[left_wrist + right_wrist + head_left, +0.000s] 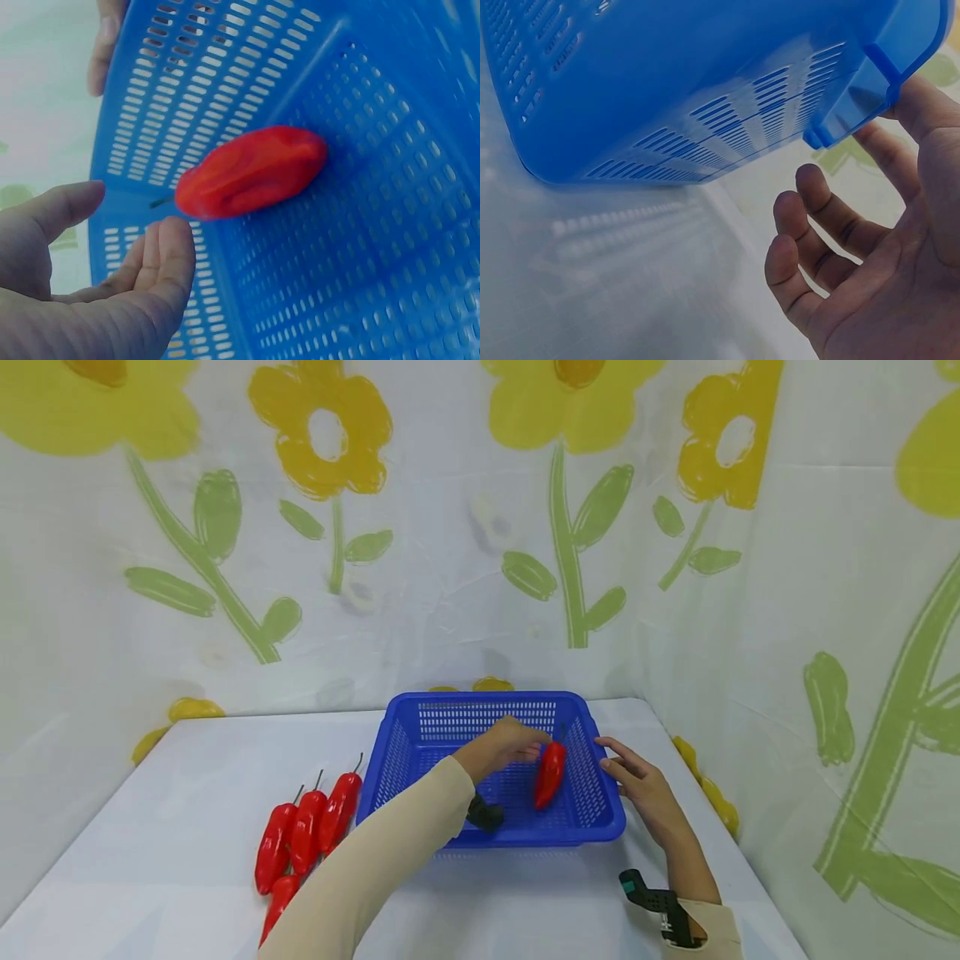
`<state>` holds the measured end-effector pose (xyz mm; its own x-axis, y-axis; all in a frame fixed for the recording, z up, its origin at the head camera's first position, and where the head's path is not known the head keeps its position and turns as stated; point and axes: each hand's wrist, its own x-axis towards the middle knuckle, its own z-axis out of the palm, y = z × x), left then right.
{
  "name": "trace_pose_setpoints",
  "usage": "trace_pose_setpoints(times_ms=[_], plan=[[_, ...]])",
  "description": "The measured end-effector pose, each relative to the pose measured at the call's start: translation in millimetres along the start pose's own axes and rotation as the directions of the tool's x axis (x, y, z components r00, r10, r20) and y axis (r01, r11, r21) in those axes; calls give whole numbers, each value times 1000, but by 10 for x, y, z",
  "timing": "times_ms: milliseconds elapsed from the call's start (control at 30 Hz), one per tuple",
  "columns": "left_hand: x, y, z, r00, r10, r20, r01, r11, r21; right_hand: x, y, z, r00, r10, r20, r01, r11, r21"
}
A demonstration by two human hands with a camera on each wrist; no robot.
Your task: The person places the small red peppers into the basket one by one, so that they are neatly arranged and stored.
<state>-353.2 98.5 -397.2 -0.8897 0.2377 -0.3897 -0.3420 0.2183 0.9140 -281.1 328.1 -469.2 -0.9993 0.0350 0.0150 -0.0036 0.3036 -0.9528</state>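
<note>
A red pepper with a thin green stem lies in the right part of a blue plastic basket, against its slotted side wall. My left hand reaches inside the basket beside the stem end. In the left wrist view, the left thumb and fingers are spread apart with nothing between them, just short of the red pepper. Over at the basket's right rim, my right hand touches the edge with thumb and index finger. Its other fingers hang loosely bent below the rim in the right wrist view.
Several more red peppers lie in a group on the white table, left of the basket. A flower-printed curtain stands behind and to the right. A black wrist device is strapped on the right forearm.
</note>
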Motion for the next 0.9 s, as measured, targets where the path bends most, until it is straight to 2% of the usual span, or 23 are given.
trace_pose_setpoints(times_ms=[233, 400, 567, 733, 900], plan=[[-55, -6, -199, 993, 65, 96, -57, 995, -86, 17, 29, -9, 1000, 0, 3, 0, 1000, 11], [-186, -33, -371, 985, 97, 144, -83, 992, -97, 19, 39, -24, 1000, 1, 2, -1, 1000, 12], [-298, -57, -580, 978, 147, 148, -134, 986, -96, 24, 23, -56, 1000, 0, -11, 0, 1000, -5], [-412, -114, -769, 967, 206, 153, -185, 973, -140, 18, 16, -54, 1000, -13, -1, 13, 1000, 0], [-578, -168, -904, 957, 244, 154, -214, 958, -189, 14, 50, -14, 1000, 12, -1, -12, 1000, 23]])
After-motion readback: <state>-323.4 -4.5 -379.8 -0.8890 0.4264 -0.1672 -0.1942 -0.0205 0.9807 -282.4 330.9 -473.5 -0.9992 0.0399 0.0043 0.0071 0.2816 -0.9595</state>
